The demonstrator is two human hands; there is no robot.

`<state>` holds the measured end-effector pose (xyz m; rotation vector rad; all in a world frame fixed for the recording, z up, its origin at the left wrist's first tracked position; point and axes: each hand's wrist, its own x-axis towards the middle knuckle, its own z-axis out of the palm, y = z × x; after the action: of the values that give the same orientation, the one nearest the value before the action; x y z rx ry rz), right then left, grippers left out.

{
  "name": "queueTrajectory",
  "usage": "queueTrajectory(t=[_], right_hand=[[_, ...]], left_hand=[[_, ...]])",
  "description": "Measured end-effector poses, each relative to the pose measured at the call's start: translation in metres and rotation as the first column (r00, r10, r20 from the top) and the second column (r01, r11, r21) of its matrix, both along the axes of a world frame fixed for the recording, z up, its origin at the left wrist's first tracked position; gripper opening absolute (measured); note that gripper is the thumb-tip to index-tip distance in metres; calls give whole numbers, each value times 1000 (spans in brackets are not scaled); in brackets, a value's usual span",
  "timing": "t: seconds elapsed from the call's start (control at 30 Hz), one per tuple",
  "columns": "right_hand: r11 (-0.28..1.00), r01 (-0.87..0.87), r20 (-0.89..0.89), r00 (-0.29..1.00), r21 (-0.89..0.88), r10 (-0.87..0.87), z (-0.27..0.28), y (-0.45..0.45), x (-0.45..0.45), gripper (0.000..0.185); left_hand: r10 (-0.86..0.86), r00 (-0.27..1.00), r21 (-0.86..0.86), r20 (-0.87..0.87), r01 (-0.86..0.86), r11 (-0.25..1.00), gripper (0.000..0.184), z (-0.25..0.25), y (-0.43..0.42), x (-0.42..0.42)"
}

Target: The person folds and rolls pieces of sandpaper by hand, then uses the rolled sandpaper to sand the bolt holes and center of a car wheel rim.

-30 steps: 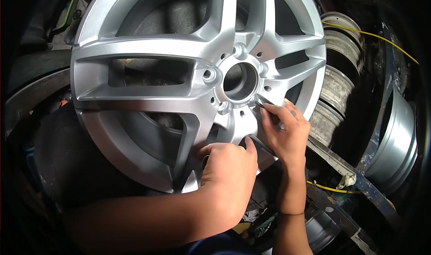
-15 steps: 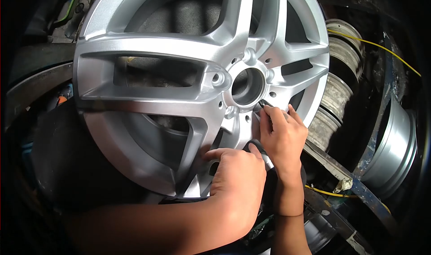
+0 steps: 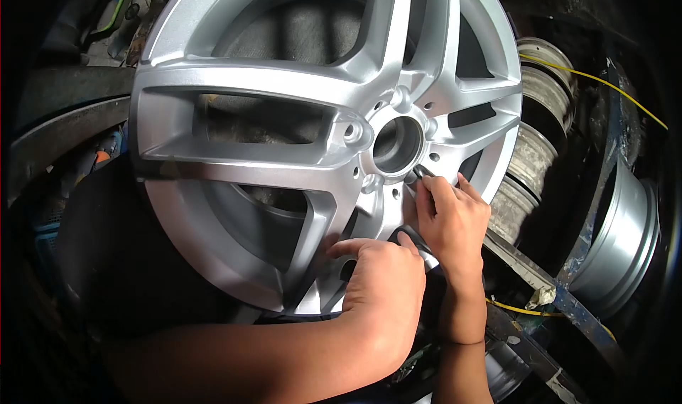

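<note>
A large silver alloy wheel (image 3: 263,169) fills the middle of the view, its round centre bore (image 3: 398,144) right of centre. Between thumb and fingers, my right hand (image 3: 451,219) pinches a small dark piece (image 3: 420,171) against the lower right edge of the bore, by a lug hole. My left hand (image 3: 383,276) is curled over the lower spokes, index finger bent to the left. Beside its thumb, a dark rounded object (image 3: 412,239) shows partly; whether the hand holds it is hidden.
Worn wheels (image 3: 529,148) are stacked at the right behind a yellow cable (image 3: 604,81). Farther right, another silver rim (image 3: 621,240) stands by a paint-spotted metal frame (image 3: 586,319). A dark rounded surface (image 3: 121,255) lies at the lower left.
The wheel and both hands appear shifted rightward and slightly down in view. My right hand keeps its pinch near the bore, and my left hand stays low on the spokes.
</note>
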<state>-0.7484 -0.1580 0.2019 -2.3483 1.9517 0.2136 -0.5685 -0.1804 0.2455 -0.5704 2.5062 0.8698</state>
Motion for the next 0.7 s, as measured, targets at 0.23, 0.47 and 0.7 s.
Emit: queueTrajectory(t=[0.23,0.47,0.7], right_hand=[[1000,-13,20,1000,-5,14,1,-1,0,15],[1000,7,30,1000,-1,-7,2,-2,2,15],[1000,18,30,999,11,-18,2,-3,-1,16]], left_hand=[[-67,998,-5,-3,67,998,77,4,-4,4],[-103,995,50,11,103,993,79,5,-8,2],[-62,998,30,4,62,998,75,4,-6,3]])
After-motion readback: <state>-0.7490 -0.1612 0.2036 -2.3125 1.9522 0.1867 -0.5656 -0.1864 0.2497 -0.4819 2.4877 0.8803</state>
